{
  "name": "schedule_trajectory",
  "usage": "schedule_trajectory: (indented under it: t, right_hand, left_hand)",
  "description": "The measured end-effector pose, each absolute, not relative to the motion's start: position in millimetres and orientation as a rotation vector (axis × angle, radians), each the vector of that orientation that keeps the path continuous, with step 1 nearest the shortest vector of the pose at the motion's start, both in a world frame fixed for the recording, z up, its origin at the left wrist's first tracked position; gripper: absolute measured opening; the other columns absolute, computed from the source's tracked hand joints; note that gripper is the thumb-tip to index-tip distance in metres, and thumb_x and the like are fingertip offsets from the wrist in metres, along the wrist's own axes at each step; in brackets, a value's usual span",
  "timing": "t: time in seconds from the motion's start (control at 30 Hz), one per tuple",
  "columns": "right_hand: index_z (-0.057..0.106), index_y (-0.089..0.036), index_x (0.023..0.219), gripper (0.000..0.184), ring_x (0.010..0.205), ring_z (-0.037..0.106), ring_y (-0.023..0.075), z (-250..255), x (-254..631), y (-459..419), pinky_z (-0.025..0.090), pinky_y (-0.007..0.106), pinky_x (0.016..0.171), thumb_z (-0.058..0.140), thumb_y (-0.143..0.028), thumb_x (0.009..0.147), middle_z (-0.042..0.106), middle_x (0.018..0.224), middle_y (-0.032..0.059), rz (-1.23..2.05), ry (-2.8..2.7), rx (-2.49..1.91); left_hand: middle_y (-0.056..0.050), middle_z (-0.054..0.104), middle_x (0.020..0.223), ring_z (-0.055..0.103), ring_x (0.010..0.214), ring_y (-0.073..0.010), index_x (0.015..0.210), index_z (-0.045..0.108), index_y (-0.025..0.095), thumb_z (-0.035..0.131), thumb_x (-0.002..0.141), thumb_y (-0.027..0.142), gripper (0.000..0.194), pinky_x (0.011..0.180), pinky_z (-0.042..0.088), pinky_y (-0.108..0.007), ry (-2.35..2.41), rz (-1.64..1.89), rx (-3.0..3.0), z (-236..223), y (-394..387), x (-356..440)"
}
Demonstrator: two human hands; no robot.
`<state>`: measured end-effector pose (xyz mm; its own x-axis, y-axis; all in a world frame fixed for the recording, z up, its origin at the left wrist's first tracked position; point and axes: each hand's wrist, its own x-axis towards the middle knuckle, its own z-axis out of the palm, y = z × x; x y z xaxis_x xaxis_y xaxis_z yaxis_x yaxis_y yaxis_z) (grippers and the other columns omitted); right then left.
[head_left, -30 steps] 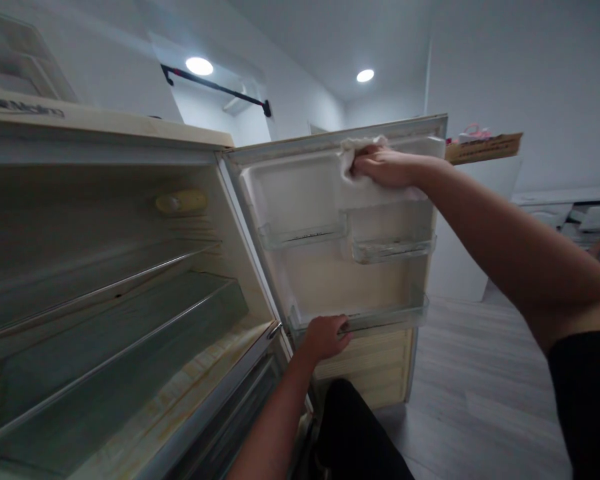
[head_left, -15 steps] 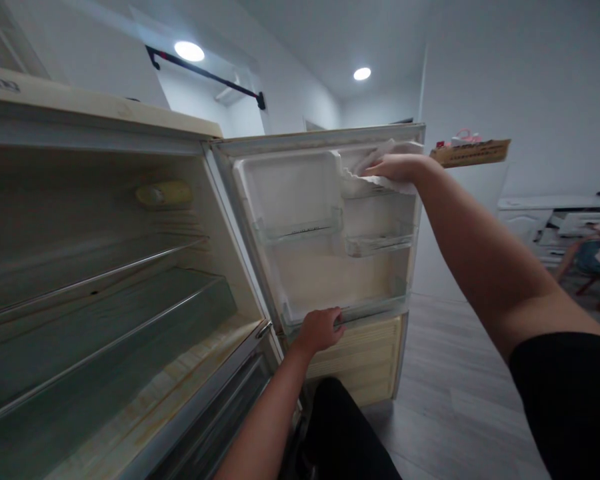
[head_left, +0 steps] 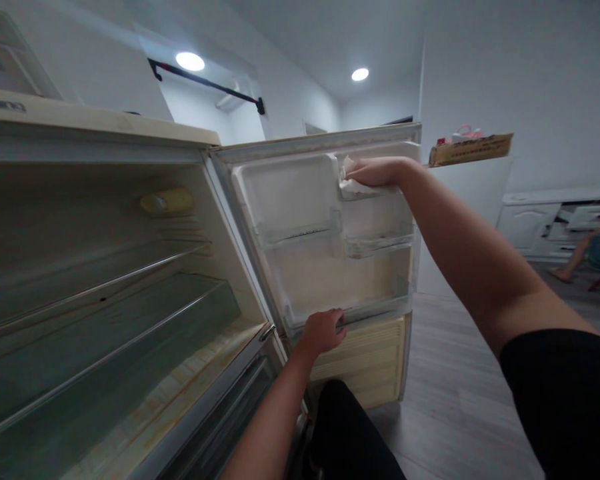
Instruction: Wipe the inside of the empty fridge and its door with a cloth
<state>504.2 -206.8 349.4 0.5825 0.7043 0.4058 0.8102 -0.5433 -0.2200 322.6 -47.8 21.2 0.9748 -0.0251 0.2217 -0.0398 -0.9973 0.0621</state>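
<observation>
A refrigerator door (head_left: 300,293) hangs wide open, with its inner side facing me. My right hand (head_left: 377,172), arm stretched out, is closed on a white cloth (head_left: 349,175) at the upper right door shelf (head_left: 363,193). The cloth is bunched under the fingers by that shelf's left end. Lower down, my left hand (head_left: 324,331) has its fingers curled over the front rim of the bottom door shelf (head_left: 375,309). A small clear shelf (head_left: 377,247) sits between the two heights, at the door's right.
On the left, the refrigerator compartment (head_left: 105,220) holds glass shelves (head_left: 95,280), with yellowish stains at its base. A cardboard box (head_left: 473,149) stands behind the door. White cabinets (head_left: 527,223) and a seated person's leg (head_left: 577,257) are at the far right.
My right hand has slid left with the white cloth, from the middle of the upper right door shelf to its left end. My left hand keeps its place on the bottom shelf.
</observation>
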Motion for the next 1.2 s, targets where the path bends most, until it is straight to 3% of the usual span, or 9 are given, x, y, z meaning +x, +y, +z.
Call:
schedule_trajectory:
  t: [0.13,0.3,0.43,0.57,0.8,0.97,1.2]
  right_hand:
    - [0.071,-0.016,0.095,0.05,0.096,0.063,0.0278,349,495,-211,0.049,0.039,0.087,0.045,-0.058,0.093,0.071,0.101,0.0104,-0.366,-1.274,-2.469]
    - [0.068,-0.017,0.087,0.064,0.085,0.061,0.0246,344,469,-226,0.045,0.036,0.078,0.045,-0.077,0.086,0.068,0.087,0.0076,-0.356,-1.348,-2.419]
    - [0.069,-0.02,0.091,0.062,0.089,0.062,0.0233,335,448,-235,0.04,0.033,0.08,0.047,-0.078,0.084,0.065,0.08,0.0042,-0.549,-1.347,-2.404]
    - [0.069,-0.019,0.093,0.066,0.093,0.061,0.0258,324,446,-254,0.036,0.032,0.077,0.042,-0.078,0.087,0.067,0.083,0.0084,-0.736,-1.305,-2.443]
    - [0.068,-0.02,0.094,0.061,0.101,0.061,0.0303,305,460,-281,0.036,0.036,0.08,0.026,-0.065,0.098,0.069,0.095,0.0128,-1.085,-0.997,-2.47]
    - [0.065,-0.019,0.104,0.059,0.11,0.057,0.032,285,459,-263,0.036,0.041,0.093,0.018,-0.053,0.101,0.069,0.106,0.0154,-1.197,-0.775,-2.295]
    - [0.063,-0.018,0.103,0.047,0.111,0.054,0.0315,254,466,-229,0.033,0.051,0.1,0.024,-0.045,0.102,0.065,0.106,0.0117,-1.553,-0.762,-2.033]
  left_hand:
    - [-0.002,0.072,0.102,0.068,0.09,-0.0214,0.101,0.062,0.025,0.059,0.087,0.042,0.022,0.077,0.047,-0.031,-0.058,0.305,3.073,23,-48,316]
    - [-0.004,0.07,0.102,0.067,0.094,-0.0223,0.106,0.06,0.024,0.054,0.09,0.047,0.029,0.081,0.047,-0.033,-0.024,0.397,3.126,16,-50,304]
    - [-0.006,0.068,0.105,0.065,0.095,-0.0232,0.109,0.059,0.022,0.053,0.09,0.05,0.034,0.083,0.047,-0.035,-0.092,0.46,3.169,7,-46,294]
    - [-0.005,0.068,0.102,0.065,0.095,-0.0234,0.106,0.058,0.022,0.054,0.089,0.052,0.035,0.083,0.046,-0.035,-0.095,0.482,3.172,5,-45,289]
    - [-0.008,0.067,0.102,0.065,0.094,-0.0253,0.107,0.059,0.021,0.052,0.088,0.057,0.042,0.083,0.045,-0.037,-0.04,0.488,3.193,3,-47,295]
    - [-0.009,0.067,0.102,0.065,0.094,-0.0259,0.109,0.059,0.02,0.051,0.087,0.059,0.045,0.084,0.045,-0.037,-0.038,0.542,3.203,-1,-46,299]
    - [-0.007,0.067,0.097,0.066,0.09,-0.025,0.106,0.061,0.02,0.053,0.085,0.059,0.045,0.079,0.046,-0.037,-0.064,0.695,3.214,-11,-45,307]
